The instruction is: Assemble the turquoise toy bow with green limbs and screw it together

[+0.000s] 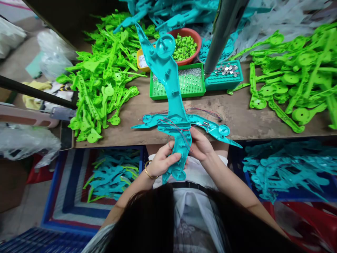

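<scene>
A large turquoise plastic shell (176, 102) with four arms lies over the table's front edge, its ribbed inner side facing up. Its near arm is in my left hand (165, 160), the thumb on top and the fingers beneath. My right hand (200, 144) pinches the right edge of the shell near the centre. Thin red and dark wires (179, 130) cross the middle and run along the right arm, where a small metal part (206, 123) sits. More wire trails on the table just behind that arm.
Green plastic parts (105, 80) are heaped at left and right. Behind the shell stand a green tray (191, 82), a teal box (223, 75) with metal discs and a red bowl (196, 37). A metal pole (223, 31) rises beside them. Blue crates (51, 196) flank my lap.
</scene>
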### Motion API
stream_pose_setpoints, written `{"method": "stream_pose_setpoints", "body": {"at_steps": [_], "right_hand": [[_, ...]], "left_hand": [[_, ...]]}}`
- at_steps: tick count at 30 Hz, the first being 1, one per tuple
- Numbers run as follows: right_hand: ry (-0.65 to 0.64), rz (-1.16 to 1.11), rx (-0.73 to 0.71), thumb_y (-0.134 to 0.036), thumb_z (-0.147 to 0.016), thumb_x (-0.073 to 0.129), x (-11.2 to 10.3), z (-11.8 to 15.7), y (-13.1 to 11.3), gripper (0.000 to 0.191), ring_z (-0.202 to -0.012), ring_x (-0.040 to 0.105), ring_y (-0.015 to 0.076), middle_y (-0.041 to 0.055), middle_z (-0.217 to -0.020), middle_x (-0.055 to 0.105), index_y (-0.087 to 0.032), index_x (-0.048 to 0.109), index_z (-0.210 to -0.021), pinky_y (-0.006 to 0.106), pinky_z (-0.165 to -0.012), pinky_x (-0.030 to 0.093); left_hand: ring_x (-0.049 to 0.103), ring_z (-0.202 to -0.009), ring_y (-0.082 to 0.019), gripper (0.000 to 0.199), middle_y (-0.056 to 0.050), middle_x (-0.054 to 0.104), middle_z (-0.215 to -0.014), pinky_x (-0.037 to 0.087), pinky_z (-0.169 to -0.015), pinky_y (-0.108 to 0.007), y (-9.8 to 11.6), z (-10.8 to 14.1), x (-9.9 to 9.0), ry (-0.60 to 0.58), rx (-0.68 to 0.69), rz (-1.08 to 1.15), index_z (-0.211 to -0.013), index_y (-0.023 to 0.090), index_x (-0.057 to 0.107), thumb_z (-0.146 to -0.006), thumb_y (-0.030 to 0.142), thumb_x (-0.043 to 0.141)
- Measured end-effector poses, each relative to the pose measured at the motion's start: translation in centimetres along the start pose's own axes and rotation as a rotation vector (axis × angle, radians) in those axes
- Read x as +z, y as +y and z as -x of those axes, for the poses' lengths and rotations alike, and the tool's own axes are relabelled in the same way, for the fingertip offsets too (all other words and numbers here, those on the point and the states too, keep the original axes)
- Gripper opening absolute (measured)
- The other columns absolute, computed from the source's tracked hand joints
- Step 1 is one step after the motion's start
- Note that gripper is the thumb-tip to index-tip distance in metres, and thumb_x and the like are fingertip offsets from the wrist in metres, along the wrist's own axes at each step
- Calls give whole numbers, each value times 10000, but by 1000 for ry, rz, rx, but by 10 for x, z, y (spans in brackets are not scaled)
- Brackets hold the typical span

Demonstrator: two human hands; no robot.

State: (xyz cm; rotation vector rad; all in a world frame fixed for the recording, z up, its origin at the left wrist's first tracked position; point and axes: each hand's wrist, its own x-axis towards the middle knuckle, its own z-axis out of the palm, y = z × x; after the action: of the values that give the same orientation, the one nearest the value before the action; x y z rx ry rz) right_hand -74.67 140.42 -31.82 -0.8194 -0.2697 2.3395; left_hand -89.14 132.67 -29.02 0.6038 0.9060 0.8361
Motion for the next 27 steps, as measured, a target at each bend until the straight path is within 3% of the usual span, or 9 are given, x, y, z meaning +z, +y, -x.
{"method": "stream_pose_setpoints", "body": {"at_steps": [7,11,16,20,23,27], "right_hand": [[11,-29,-17,-295,-584,789,3,-2,2,290,-587,575,117,-17,-736,682,-212,608,-795,260,-598,530],[-57,-44,-43,-244,-626,769,1,-3,3,226,-701,633,143,1,-747,692,-197,639,-806,288,-713,550],[-19,-25,-69,-298,-683,762,-1,-7,6,198,-761,654,153,8,-788,707,-202,661,-824,285,-738,553],[-3,89,-101,-415,-708,756,1,-1,5,286,-765,652,136,-1,-856,713,-228,683,-911,274,-730,550],[17,501,-203,-478,-763,704,-7,16,-9,453,-900,667,179,31,-1073,704,-279,630,-1163,354,-805,555],[342,1481,-582,-423,-866,588,-45,37,-44,401,-1119,597,266,121,-1206,651,-215,625,-1207,476,-988,468]], "left_hand": [[686,-622,-174,380,-32,692,-772,575,-549,-273,-8,-1,-5,-8,-14,5,-1043,195,506,-832,462,674],[687,-624,-166,358,-16,690,-758,578,-553,-267,-10,-1,-8,-34,11,44,-1035,193,503,-838,436,677],[694,-624,-162,338,-15,701,-773,583,-554,-261,-9,-1,-6,-33,24,56,-1057,202,507,-854,419,667],[695,-610,-165,369,-14,703,-748,587,-557,-265,-6,1,-6,4,31,51,-1046,197,505,-836,443,683],[694,-614,-167,377,-24,710,-766,585,-564,-271,-4,6,-13,53,51,46,-1067,197,495,-840,436,678],[688,-608,-177,404,-29,710,-762,575,-560,-286,-7,6,-26,199,46,38,-1047,196,484,-814,448,699]]}}
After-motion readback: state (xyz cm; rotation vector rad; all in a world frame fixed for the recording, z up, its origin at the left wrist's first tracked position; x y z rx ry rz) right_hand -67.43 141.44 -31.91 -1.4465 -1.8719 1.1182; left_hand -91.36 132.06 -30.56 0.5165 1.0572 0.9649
